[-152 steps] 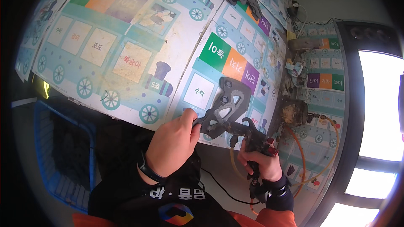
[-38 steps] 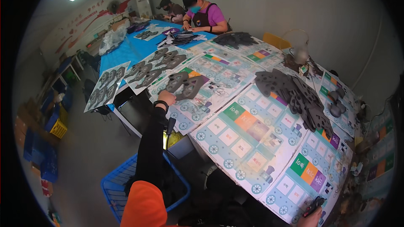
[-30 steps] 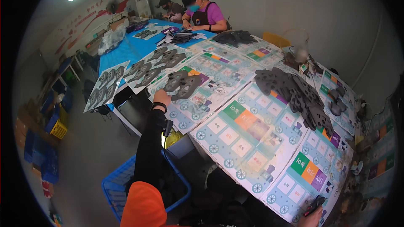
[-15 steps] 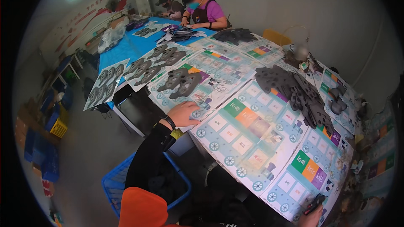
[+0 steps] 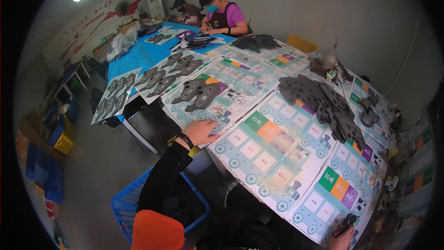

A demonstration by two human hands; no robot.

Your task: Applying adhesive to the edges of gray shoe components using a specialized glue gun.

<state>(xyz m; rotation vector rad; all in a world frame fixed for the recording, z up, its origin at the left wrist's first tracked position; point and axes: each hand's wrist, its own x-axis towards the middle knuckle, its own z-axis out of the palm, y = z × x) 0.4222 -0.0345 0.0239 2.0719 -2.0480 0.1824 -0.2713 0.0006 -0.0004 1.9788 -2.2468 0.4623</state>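
Note:
My left hand [image 5: 202,132] lies on the table's edge, palm down and fingers stretched out, with nothing in it. Just beyond it, on the patterned sheet, are two dark grey foam cutouts [image 5: 203,96] with holes. At the lower right, my right hand [image 5: 341,240] is closed on a small black tool [image 5: 346,223] with a touch of red; its exact kind is hard to make out. Part of that hand is cut off by the picture's edge. A heap of dark grey foam pieces [image 5: 323,106] lies farther in on the table.
Below my left arm stands a blue basket [image 5: 121,203] with dark pieces inside. More grey cutouts lie on white sheets [image 5: 115,95] at the left. Two co-workers [image 5: 226,16] sit at the far blue-covered table [image 5: 134,55]. Blue and yellow crates [image 5: 64,141] stand along the left.
My left hand stays at the table edge, its fingers shifted slightly. My right hand and the black tool have hardly moved. The whole view has tilted a little.

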